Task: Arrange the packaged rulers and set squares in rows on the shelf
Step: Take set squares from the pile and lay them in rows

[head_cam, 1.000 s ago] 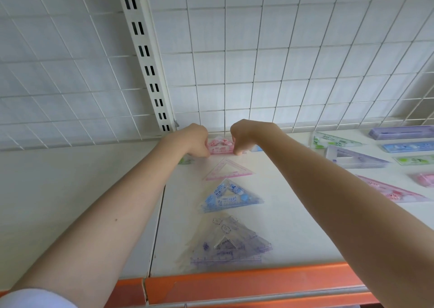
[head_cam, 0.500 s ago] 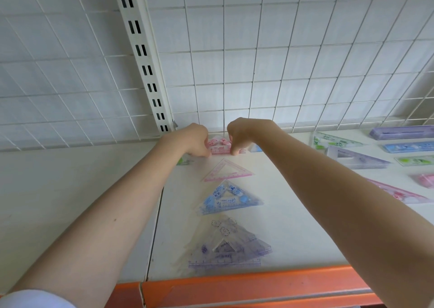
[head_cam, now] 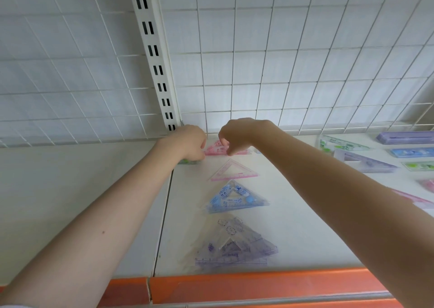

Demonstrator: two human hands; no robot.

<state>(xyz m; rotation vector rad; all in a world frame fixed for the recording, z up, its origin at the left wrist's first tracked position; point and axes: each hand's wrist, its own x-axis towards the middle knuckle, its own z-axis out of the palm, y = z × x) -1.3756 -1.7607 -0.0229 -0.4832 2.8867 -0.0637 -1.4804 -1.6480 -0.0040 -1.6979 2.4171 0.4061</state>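
Both arms extended fwd, wrists bent down, at rear of shelf (head_cam: 305,232) by wire grid back (head_cam: 258,72).
L hand (head_cam: 187,141): fingers curled onto left corner of pink set square pkg (head_cam: 215,149).
R hand (head_cam: 237,133): fingers curled down, tips at pkg's right part; firm grip or mere touch: can't tell.
Pkg lies flat, rearmost in a column w/ pink set square (head_cam: 232,171), blue set square (head_cam: 234,198), purple set square (head_cam: 237,244) in front.

This looks like a stationery shop. A white shelf (head_cam: 305,237) with an orange front edge (head_cam: 258,286) stands against a wire grid back panel (head_cam: 281,61) and a slotted upright (head_cam: 155,56) of the kind used in shop fittings. Packaged set squares (head_cam: 234,200) lie in a row on it, with boxed rulers (head_cam: 404,138) to the right, laid out like goods for sale.
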